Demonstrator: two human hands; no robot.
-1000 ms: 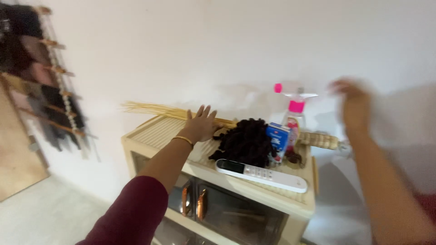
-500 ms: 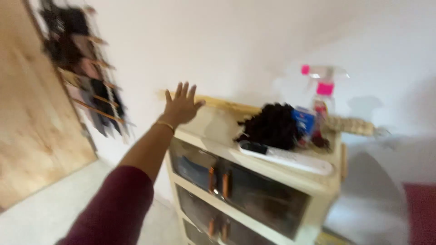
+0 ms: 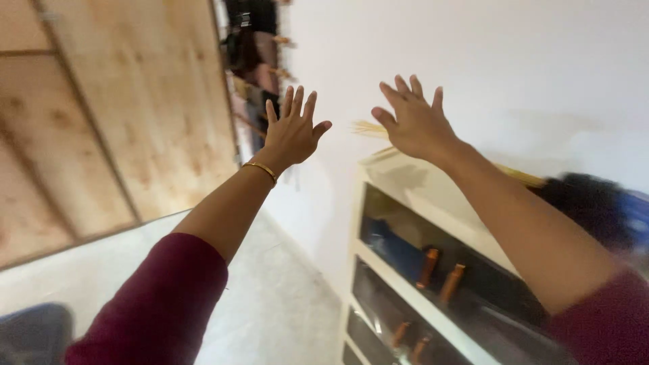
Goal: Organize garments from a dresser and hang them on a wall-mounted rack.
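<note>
Your left hand (image 3: 292,132) has lifted off the broom straws (image 3: 368,128) and your right hand (image 3: 414,122) has swung in beside it; both grips are spread wide, empty, above the cream cabinet (image 3: 405,186)'s left end.

Cream cabinet (image 3: 412,186) with dark glass-fronted drawers and copper handles, standing on a pale floor (image 3: 270,297). On top: a bundle of straw sticks (image 3: 370,128) at the far end, a black fuzzy heap (image 3: 588,206) nearer.
</note>
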